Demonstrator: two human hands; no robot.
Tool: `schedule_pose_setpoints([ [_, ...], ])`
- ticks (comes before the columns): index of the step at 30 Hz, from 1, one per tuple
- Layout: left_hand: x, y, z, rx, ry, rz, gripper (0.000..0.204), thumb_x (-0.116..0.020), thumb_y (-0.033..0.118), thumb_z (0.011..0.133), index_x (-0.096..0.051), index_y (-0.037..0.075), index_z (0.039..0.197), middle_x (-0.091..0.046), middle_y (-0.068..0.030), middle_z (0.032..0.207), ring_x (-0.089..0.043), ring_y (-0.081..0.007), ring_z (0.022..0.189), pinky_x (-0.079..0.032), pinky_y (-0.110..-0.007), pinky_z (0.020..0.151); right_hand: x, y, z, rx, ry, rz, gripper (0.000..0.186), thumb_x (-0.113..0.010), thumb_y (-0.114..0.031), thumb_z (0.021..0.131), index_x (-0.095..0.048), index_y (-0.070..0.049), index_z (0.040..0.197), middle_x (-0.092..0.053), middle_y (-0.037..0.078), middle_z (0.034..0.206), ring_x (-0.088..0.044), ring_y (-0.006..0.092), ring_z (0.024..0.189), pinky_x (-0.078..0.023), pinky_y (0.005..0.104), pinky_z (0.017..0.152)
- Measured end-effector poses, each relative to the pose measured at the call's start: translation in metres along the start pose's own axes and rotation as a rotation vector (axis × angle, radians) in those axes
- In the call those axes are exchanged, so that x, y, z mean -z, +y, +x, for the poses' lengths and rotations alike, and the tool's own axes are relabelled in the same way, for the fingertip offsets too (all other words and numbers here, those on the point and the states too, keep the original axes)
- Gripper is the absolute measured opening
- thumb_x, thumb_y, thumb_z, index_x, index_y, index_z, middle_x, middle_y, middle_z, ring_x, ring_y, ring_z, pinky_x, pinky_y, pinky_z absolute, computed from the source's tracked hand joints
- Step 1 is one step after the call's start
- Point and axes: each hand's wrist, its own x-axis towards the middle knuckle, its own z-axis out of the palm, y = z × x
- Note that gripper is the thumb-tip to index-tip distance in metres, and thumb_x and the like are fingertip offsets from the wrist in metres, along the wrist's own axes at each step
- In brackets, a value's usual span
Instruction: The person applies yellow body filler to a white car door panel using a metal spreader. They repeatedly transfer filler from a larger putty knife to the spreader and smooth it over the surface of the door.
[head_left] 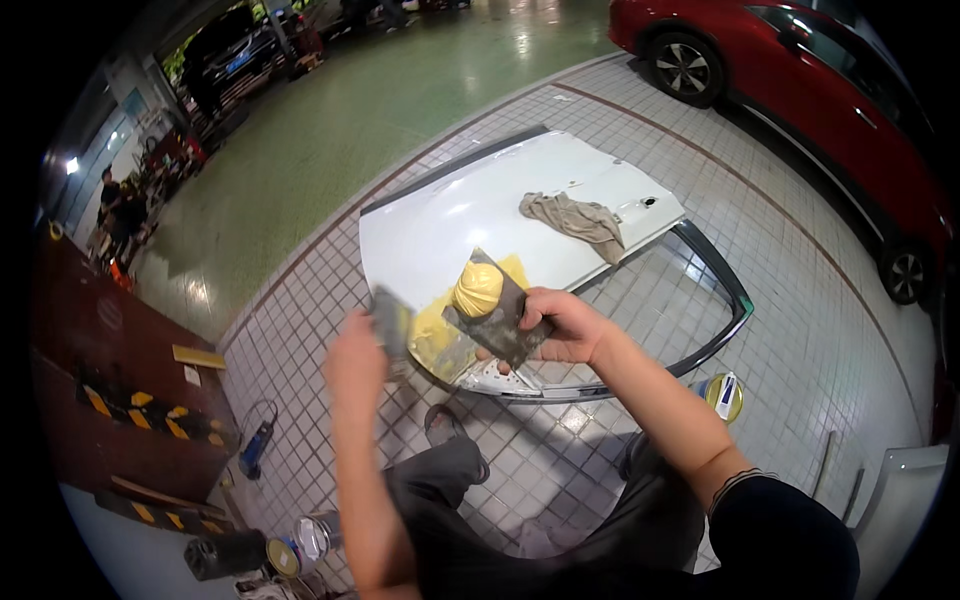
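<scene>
My left hand [357,362] is closed on a putty knife [394,322], whose blade has some yellow on it; hand and blade are slightly blurred. In my right hand [568,326] is a dark, flat mixing board [512,330], gripped at its right edge. A mound of yellow body filler [479,288] sits on the board. Beneath both hands lies a white car door [430,225], with its window frame to the right. Yellow filler [430,328] is smeared over the door's near left corner, partly hidden by the board. A crumpled grey-brown rag [578,220] rests on the panel.
An opened tin [722,396] stands right of the door. More tins [284,556] and a blue corded tool [257,448] are on the tiled floor at lower left. A red car [800,95] is parked at the right. A person [110,200] is far left.
</scene>
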Motion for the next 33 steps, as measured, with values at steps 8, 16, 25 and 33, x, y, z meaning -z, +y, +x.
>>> schedule_pose_setpoints([
  [8, 0.002, -0.193, -0.058, 0.307, 0.331, -0.391, 0.032, -0.04, 0.023, 0.105, -0.059, -0.003, 0.108, -0.065, -0.0191, 0.097, -0.061, -0.0289, 0.091, -0.047, -0.038, 0.082, 0.027, 0.031, 0.14, 0.046, 0.109, -0.049, 0.056, -0.049, -0.009, 0.086, -0.04, 0.006, 0.139, -0.055, 0.025, 0.131, -0.057, 0.042, 0.123, -0.053, 0.055, 0.09],
  [16, -0.208, -0.281, -0.134, 0.735, 0.522, -0.989, 0.03, -0.039, 0.022, 0.107, -0.058, -0.002, 0.104, -0.059, -0.0052, 0.087, -0.054, -0.0122, 0.083, -0.045, -0.028, 0.076, 0.132, 0.1, 0.242, -0.024, 0.531, -0.519, 0.053, -0.045, -0.005, 0.085, -0.045, 0.003, 0.138, -0.059, 0.019, 0.125, -0.061, 0.0313, 0.115, -0.055, 0.0452, 0.084],
  [25, -0.361, -0.302, -0.172, 0.88, 0.483, -1.044, 0.034, -0.041, 0.026, 0.107, -0.057, -0.004, 0.112, -0.056, -0.0038, 0.093, -0.052, -0.013, 0.09, -0.042, -0.026, 0.083, 0.231, 0.165, 0.329, 0.245, 0.561, -2.082, 0.051, -0.053, -0.006, 0.084, -0.065, -0.018, 0.132, -0.062, 0.011, 0.121, -0.061, 0.028, 0.099, -0.049, 0.0356, 0.083],
  [33, -0.388, -0.301, -0.228, 1.028, 0.431, -1.12, 0.033, -0.039, 0.023, 0.107, -0.057, -0.005, 0.113, -0.062, -0.0107, 0.101, -0.055, -0.0194, 0.094, -0.044, -0.032, 0.087, 0.231, 0.211, 0.377, -0.004, 0.719, -2.521, 0.047, -0.059, -0.015, 0.084, -0.068, -0.028, 0.128, -0.059, 0.004, 0.127, -0.056, 0.0324, 0.107, -0.042, 0.0494, 0.091],
])
